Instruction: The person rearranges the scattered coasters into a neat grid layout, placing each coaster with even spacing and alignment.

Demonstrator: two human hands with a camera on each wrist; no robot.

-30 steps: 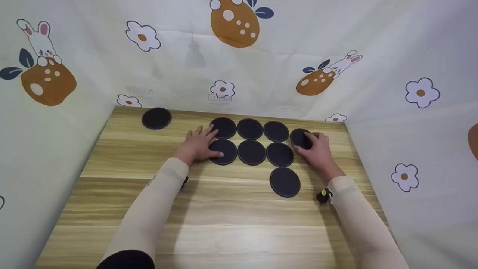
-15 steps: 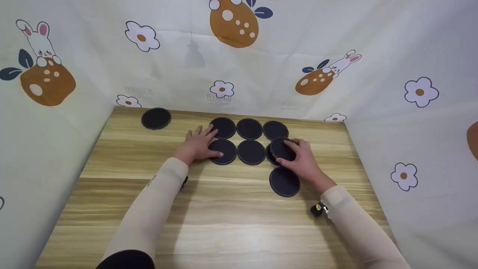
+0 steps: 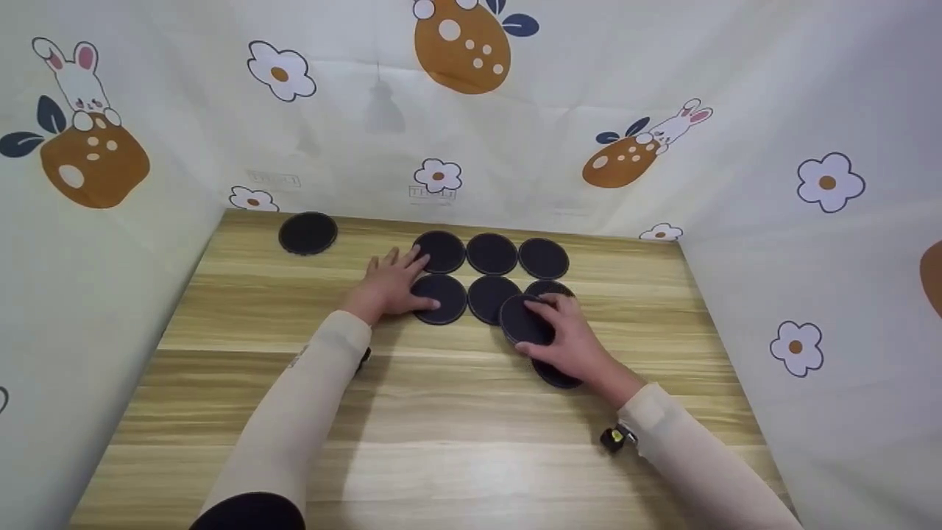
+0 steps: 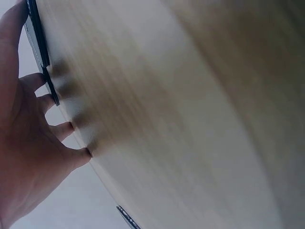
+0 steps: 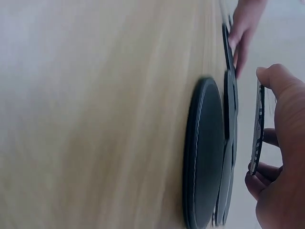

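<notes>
Black round stitched coasters lie flat in two rows in the head view, including a back-left coaster (image 3: 441, 250) and a front-left coaster (image 3: 444, 298). My left hand (image 3: 388, 288) rests spread at their left end, fingertips at the back one and thumb on the front one. My right hand (image 3: 578, 346) pinches another coaster (image 3: 524, 318) by its edges between thumb and fingers. The right wrist view shows that held coaster (image 5: 258, 129) raised off the table. Below my right hand, a lower coaster (image 3: 556, 375) is partly covered.
A lone coaster (image 3: 308, 233) lies at the table's back left. The wooden table (image 3: 456, 442) is bordered at the back and sides by a printed cloth (image 3: 353, 132). A small black device (image 3: 612, 439) sits at my right wrist.
My right hand has taken the coaster from the right end of the back row, lifted it and carried it left and nearer. The left hand has stayed in place.
</notes>
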